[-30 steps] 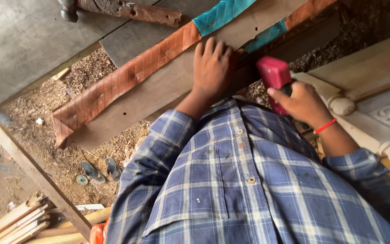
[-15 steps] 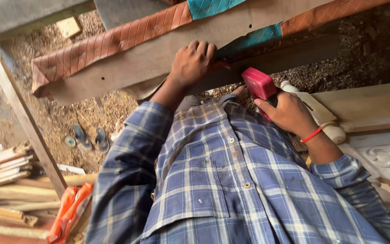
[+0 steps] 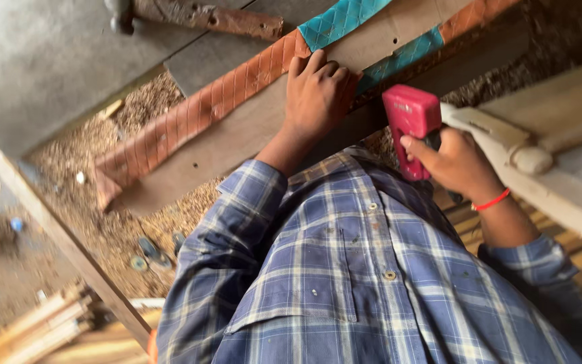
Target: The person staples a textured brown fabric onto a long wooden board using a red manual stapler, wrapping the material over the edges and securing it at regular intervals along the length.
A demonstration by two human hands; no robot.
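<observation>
My left hand (image 3: 318, 94) lies flat on a long wooden panel (image 3: 237, 145), with its fingers at the padded edge. That edge is covered in orange-brown quilted fabric (image 3: 197, 118) and teal quilted fabric (image 3: 341, 20). My right hand (image 3: 459, 165), with a red band at the wrist, grips a red hand tool (image 3: 412, 121). The tool's head sits against the panel's lower edge, just right of my left hand. My blue checked shirt (image 3: 345, 269) fills the lower part of the view.
A white carved wooden piece (image 3: 527, 158) runs along the right. Sawdust (image 3: 89, 168) covers the floor, with a pair of sandals (image 3: 153, 253) on it. A wooden beam (image 3: 62, 243) crosses the left. Wooden slats (image 3: 35, 330) are stacked at the bottom left, and a rusty metal bar (image 3: 210, 17) lies at the top.
The view has swayed sideways and back. My left hand stays on the panel, and my right hand keeps the red tool at the panel's edge.
</observation>
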